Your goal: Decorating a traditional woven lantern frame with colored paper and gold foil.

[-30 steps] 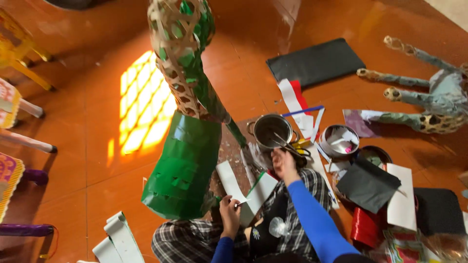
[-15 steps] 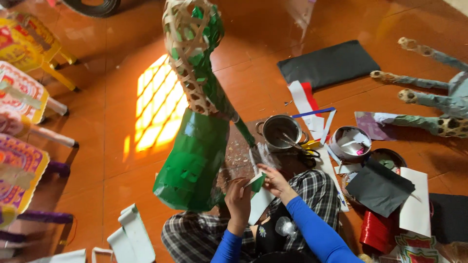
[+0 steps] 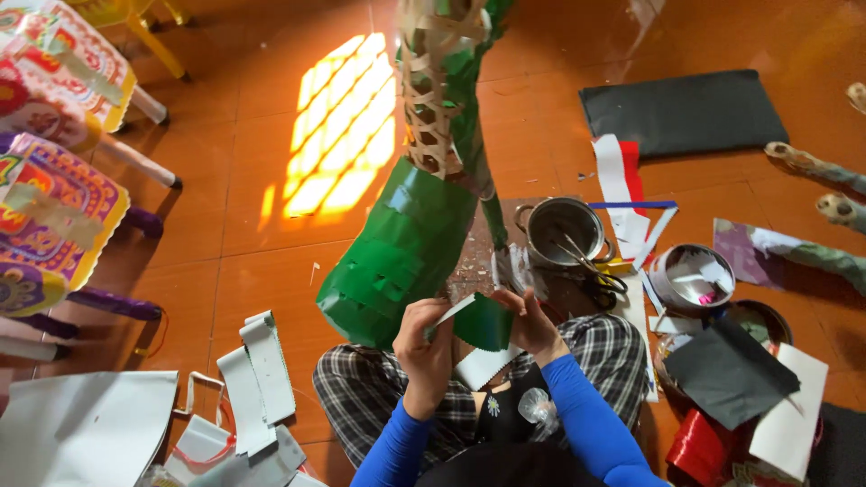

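Low in the middle of the frame, our two hands meet over our checked lap and work a small green paper piece (image 3: 484,322). Our left hand (image 3: 424,347) closes round its white-backed edge, and our right hand (image 3: 532,320) pinches the other side, so both are narrow and holding the same piece. We judge the step in hand to be readying this piece for the green scaled figure (image 3: 406,243), which rises from just above our hands to the top of the frame, its upper part bare woven lattice (image 3: 431,108). The next move, as we see it, calls for a steady pinch and a clean line-up with the rows of scales already laid.

Right of the figure stands a metal pot (image 3: 564,230) with scissors (image 3: 591,266) at its rim. Further right sits a round tin (image 3: 690,275) holding white scraps. At upper right a dark rectangular sheet (image 3: 686,110) lies flat on the floor. A black sheet (image 3: 729,372) and a white card (image 3: 794,415) lie at lower right, a shiny red roll (image 3: 699,448) beside them. White strips (image 3: 262,374) sit at lower left. Patterned panels (image 3: 45,216) in bright colours fill the left edge.
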